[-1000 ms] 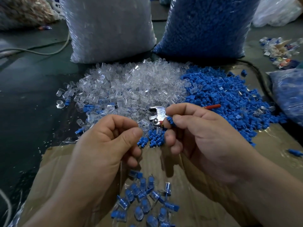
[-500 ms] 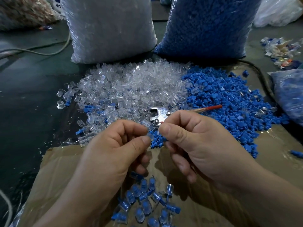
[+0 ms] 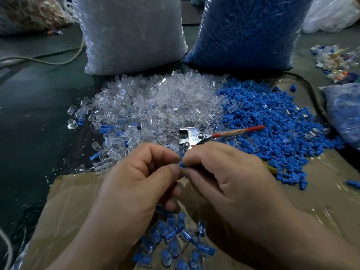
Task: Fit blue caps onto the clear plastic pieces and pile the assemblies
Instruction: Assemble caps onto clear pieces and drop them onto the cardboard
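Note:
My left hand point(image 3: 134, 184) and my right hand point(image 3: 231, 184) meet fingertip to fingertip over the cardboard. Between them a blue cap point(image 3: 182, 165) shows, pinched by my right thumb and forefinger. My left fingers are curled round something hidden, probably a clear piece. A heap of clear plastic pieces point(image 3: 155, 106) lies beyond my hands, with a heap of blue caps point(image 3: 272, 121) to its right. A small pile of assemblies point(image 3: 175, 242) lies on the cardboard below my hands.
Red-handled metal pliers point(image 3: 196, 136) lie between the two heaps. A sack of clear pieces point(image 3: 130, 34) and a sack of blue caps point(image 3: 245, 30) stand behind. The cardboard sheet point(image 3: 66, 211) covers the near table. A cable point(image 3: 39, 60) runs at far left.
My hands have closed together: the right hand brought its blue cap left to the left hand's fingertips, and both have shifted slightly lower.

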